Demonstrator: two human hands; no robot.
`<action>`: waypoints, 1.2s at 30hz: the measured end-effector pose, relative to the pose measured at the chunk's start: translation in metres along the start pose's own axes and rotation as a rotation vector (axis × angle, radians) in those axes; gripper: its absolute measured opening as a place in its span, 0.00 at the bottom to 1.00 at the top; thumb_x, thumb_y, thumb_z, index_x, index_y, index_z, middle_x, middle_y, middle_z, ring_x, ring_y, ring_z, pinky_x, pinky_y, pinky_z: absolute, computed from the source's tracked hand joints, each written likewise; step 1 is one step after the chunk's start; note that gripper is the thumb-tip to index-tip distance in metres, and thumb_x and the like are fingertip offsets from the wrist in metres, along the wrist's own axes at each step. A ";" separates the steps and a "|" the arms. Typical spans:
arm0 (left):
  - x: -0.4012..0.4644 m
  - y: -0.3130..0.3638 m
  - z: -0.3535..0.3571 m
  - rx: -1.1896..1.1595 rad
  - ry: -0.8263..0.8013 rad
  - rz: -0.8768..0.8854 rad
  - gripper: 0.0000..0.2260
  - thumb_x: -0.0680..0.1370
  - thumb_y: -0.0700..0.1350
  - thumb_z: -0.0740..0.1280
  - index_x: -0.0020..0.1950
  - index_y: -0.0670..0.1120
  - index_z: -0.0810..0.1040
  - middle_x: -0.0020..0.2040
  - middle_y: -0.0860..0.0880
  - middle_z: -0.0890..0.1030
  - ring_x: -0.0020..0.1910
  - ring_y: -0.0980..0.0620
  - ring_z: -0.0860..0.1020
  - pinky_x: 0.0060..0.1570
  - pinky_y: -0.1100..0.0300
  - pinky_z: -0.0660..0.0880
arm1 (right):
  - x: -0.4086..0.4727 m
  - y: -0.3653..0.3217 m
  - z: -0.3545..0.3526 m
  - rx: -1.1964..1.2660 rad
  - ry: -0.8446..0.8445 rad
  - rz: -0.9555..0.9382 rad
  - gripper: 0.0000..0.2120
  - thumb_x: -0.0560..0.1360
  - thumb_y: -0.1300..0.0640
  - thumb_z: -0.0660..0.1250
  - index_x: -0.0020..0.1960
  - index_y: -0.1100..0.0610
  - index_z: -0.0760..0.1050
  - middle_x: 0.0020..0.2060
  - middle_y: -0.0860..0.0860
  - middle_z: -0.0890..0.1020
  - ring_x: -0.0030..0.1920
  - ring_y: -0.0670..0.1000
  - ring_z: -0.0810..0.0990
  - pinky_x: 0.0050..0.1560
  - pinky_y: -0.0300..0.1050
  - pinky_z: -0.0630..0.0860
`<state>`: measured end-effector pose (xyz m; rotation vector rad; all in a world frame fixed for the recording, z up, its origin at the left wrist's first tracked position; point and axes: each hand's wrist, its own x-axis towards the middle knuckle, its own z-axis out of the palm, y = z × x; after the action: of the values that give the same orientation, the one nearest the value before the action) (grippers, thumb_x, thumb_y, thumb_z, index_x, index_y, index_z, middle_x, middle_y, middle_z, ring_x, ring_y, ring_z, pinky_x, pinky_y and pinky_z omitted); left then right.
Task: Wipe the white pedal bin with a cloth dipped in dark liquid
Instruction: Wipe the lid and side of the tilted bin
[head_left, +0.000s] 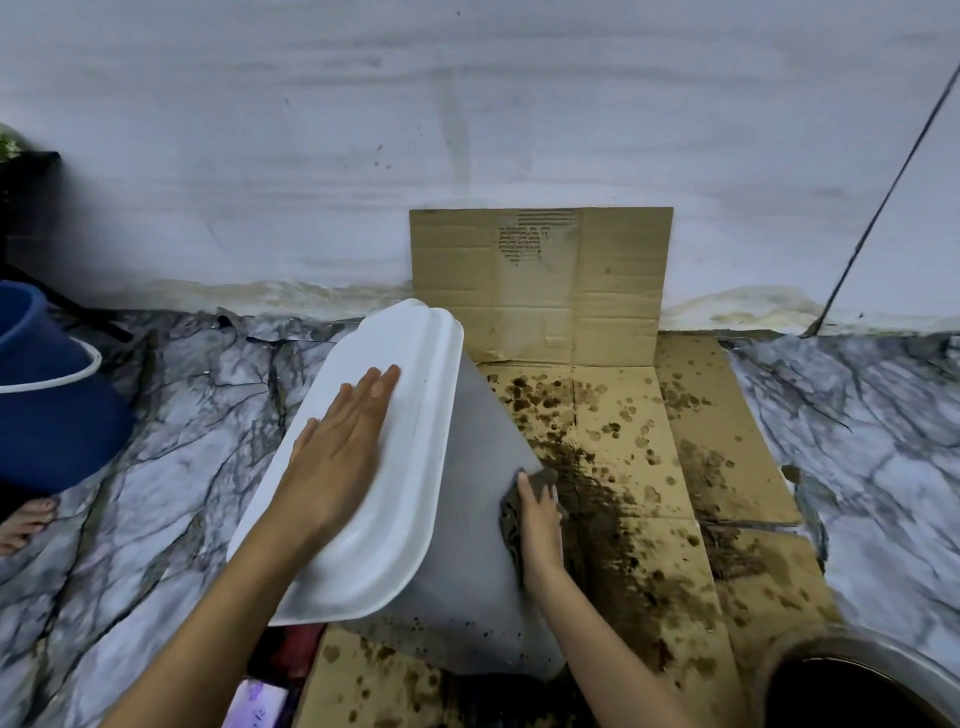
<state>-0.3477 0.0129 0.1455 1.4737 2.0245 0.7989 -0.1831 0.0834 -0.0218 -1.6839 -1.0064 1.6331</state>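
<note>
The white pedal bin (467, 519) stands on stained cardboard, tilted toward the left, with its white lid (395, 395) facing up. My left hand (343, 447) lies flat on the lid, fingers straight. My right hand (540, 525) presses a dark, wet cloth (511, 514) against the bin's grey right side, low near the cardboard. The fingers lie over the cloth, most of which is hidden under the hand. Small dark specks dot the bin's lower side.
Flattened cardboard (649, 467), spattered with dark liquid, covers the floor and leans on the wall. A metal bowl of dark liquid (852, 686) sits at bottom right. A blue bucket (47, 395) stands at left, a bare foot (26, 519) beside it. Marble-patterned floor (171, 441) surrounds everything.
</note>
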 end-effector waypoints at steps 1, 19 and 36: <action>0.000 -0.001 -0.001 -0.004 0.001 -0.005 0.21 0.80 0.59 0.40 0.73 0.67 0.54 0.76 0.66 0.52 0.74 0.66 0.47 0.76 0.53 0.43 | -0.010 -0.003 0.005 0.081 -0.032 -0.022 0.28 0.80 0.45 0.56 0.77 0.51 0.54 0.76 0.52 0.59 0.75 0.57 0.55 0.74 0.59 0.56; 0.002 0.000 0.006 -0.016 0.015 -0.004 0.27 0.72 0.69 0.37 0.71 0.71 0.53 0.75 0.67 0.51 0.75 0.66 0.46 0.75 0.54 0.41 | -0.090 -0.072 0.017 -0.192 0.001 -1.034 0.20 0.78 0.66 0.54 0.65 0.53 0.74 0.65 0.50 0.71 0.65 0.52 0.68 0.68 0.43 0.66; 0.002 0.005 0.009 0.005 0.004 0.001 0.26 0.75 0.65 0.37 0.73 0.69 0.54 0.76 0.65 0.52 0.75 0.65 0.46 0.75 0.53 0.41 | -0.056 -0.129 0.015 -0.728 0.181 -1.022 0.25 0.73 0.68 0.59 0.62 0.45 0.76 0.67 0.51 0.69 0.63 0.59 0.66 0.61 0.56 0.65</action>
<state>-0.3381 0.0175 0.1427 1.4773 2.0297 0.7988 -0.2112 0.1057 0.1154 -1.2447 -2.0502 0.4504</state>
